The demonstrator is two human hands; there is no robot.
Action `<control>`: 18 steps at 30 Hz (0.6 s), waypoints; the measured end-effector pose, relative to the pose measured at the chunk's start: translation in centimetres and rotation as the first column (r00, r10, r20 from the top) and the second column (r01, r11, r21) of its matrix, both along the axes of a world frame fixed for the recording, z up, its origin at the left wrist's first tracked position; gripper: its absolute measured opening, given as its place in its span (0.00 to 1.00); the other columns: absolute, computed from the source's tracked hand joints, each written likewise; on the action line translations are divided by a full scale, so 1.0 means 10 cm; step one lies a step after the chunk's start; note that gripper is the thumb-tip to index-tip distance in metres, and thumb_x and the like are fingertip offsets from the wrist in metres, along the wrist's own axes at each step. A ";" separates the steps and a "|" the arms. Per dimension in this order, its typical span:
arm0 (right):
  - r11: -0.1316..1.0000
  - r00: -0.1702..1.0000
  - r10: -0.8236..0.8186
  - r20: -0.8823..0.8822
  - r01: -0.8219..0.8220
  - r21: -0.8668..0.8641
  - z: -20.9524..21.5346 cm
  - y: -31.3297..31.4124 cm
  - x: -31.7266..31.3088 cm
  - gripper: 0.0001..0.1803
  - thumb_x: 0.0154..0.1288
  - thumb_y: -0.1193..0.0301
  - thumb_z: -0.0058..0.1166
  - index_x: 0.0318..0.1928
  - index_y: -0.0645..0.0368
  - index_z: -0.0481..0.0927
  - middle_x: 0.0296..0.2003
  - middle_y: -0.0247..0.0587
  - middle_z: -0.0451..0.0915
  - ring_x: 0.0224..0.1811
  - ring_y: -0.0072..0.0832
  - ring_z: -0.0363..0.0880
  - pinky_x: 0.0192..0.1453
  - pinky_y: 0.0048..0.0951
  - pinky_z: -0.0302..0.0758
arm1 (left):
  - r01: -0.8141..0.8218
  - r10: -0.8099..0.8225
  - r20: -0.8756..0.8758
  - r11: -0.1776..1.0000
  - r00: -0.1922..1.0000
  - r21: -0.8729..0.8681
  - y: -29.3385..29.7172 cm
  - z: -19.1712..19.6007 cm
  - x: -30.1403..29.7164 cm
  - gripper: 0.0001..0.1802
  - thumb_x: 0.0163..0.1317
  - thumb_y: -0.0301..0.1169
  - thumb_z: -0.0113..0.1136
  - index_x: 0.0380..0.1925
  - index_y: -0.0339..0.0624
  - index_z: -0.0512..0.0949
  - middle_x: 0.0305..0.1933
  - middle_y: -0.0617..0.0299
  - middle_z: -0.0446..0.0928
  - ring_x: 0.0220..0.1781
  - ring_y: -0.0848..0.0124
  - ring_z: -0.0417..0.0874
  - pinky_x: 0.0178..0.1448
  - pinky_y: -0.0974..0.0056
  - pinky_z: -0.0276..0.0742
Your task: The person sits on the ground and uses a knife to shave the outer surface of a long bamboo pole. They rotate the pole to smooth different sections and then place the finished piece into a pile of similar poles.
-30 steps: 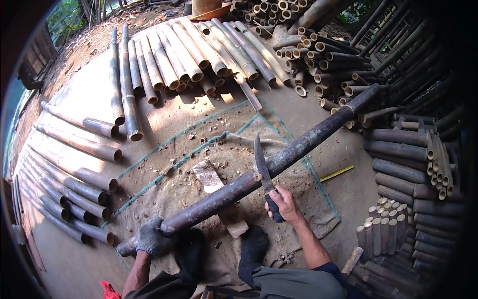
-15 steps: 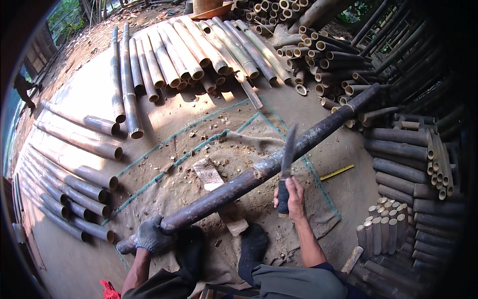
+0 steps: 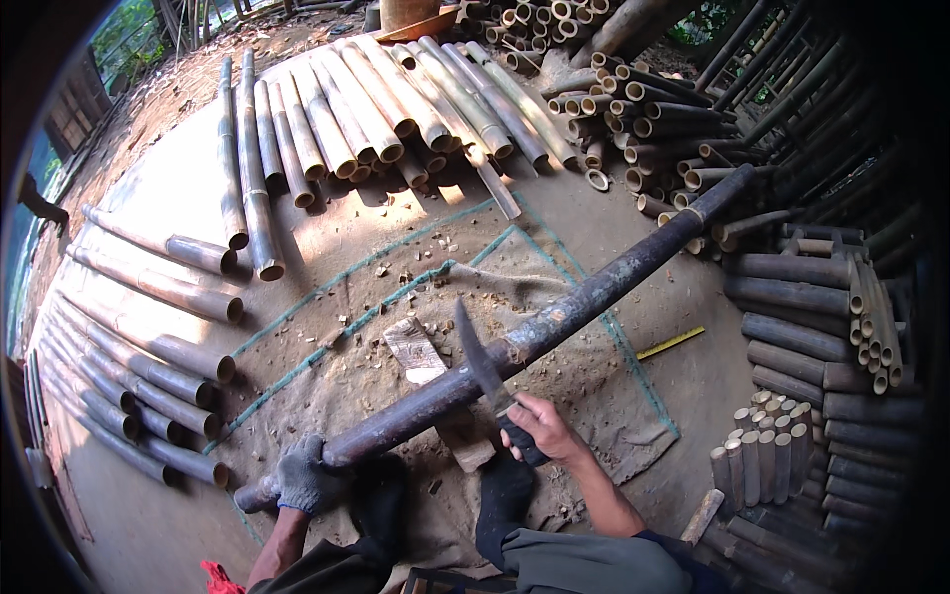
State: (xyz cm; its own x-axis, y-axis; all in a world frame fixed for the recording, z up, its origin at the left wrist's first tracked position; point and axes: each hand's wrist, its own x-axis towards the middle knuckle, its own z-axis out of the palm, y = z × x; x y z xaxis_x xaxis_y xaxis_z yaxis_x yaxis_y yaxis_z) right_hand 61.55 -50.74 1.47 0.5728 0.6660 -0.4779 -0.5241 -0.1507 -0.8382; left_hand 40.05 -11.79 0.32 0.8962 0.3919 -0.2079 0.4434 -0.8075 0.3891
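My left hand (image 3: 305, 477), in a grey glove, grips the near left end of a long dark bamboo pole (image 3: 623, 279). The pole slants up to the far right and passes over a wooden block (image 3: 412, 348) on the ground. In my bare right hand (image 3: 544, 430) is the black handle of a large knife (image 3: 479, 358). Its blade points up and to the left, crossing in front of the pole; whether it touches the bark I cannot tell. My dark-socked feet (image 3: 505, 495) are on the cloth just below the pole.
Chips lie scattered over a ground cloth (image 3: 594, 416) with green edging. Cut bamboo tubes (image 3: 346, 109) lie in rows behind and at left (image 3: 148, 342). Stacked bamboo (image 3: 673, 129) and a bundle of short upright pieces (image 3: 760, 460) stand at right, near a yellow measuring strip (image 3: 671, 343).
My right hand has moved left and slightly down, and the knife now tilts left across the pole's middle. The pole's surface marks have shifted a little; my left hand keeps its hold.
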 end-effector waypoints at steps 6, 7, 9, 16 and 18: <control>0.955 0.944 -0.244 0.223 0.273 -0.113 0.09 -0.33 0.32 0.19 0.86 0.52 0.59 0.51 0.55 0.75 0.31 0.38 0.84 0.23 0.22 0.83 0.25 0.26 0.80 | 0.013 -0.021 0.121 0.998 0.992 0.066 -0.11 -0.11 -0.07 0.29 0.44 0.47 0.84 0.39 0.44 0.81 0.41 0.44 0.84 0.48 0.38 0.85 0.55 0.40 0.80; 0.958 0.946 -0.232 0.224 0.263 -0.116 0.09 -0.37 0.34 0.19 0.86 0.52 0.59 0.51 0.55 0.76 0.31 0.38 0.84 0.23 0.22 0.83 0.25 0.26 0.80 | 0.025 -0.034 0.114 0.997 0.993 0.078 -0.11 -0.12 -0.08 0.30 0.44 0.48 0.84 0.41 0.44 0.81 0.42 0.45 0.85 0.48 0.39 0.86 0.56 0.40 0.80; 0.935 0.919 -0.321 0.229 0.346 -0.081 0.17 -0.34 0.40 0.18 0.87 0.53 0.58 0.51 0.55 0.76 0.30 0.37 0.84 0.22 0.22 0.83 0.26 0.27 0.81 | 0.029 -0.040 0.109 0.995 0.993 0.097 -0.08 -0.16 -0.12 0.31 0.44 0.49 0.85 0.42 0.45 0.81 0.43 0.46 0.85 0.48 0.40 0.86 0.57 0.41 0.80; 0.969 0.967 -0.134 0.217 0.174 -0.175 0.17 -0.28 0.47 0.19 0.87 0.52 0.58 0.50 0.56 0.76 0.29 0.37 0.84 0.22 0.21 0.83 0.25 0.27 0.80 | 0.024 -0.036 0.101 0.993 0.994 0.116 -0.03 -0.23 -0.22 0.32 0.44 0.50 0.85 0.43 0.45 0.80 0.43 0.46 0.84 0.48 0.41 0.86 0.57 0.41 0.80; 0.953 0.952 -0.263 0.158 0.282 -0.112 0.32 -0.30 0.51 0.17 0.87 0.54 0.58 0.50 0.56 0.75 0.29 0.37 0.84 0.23 0.21 0.83 0.26 0.28 0.81 | 0.030 -0.044 0.116 0.992 0.992 0.122 -0.04 -0.26 -0.19 0.32 0.45 0.50 0.85 0.43 0.45 0.81 0.43 0.46 0.84 0.48 0.41 0.86 0.57 0.41 0.80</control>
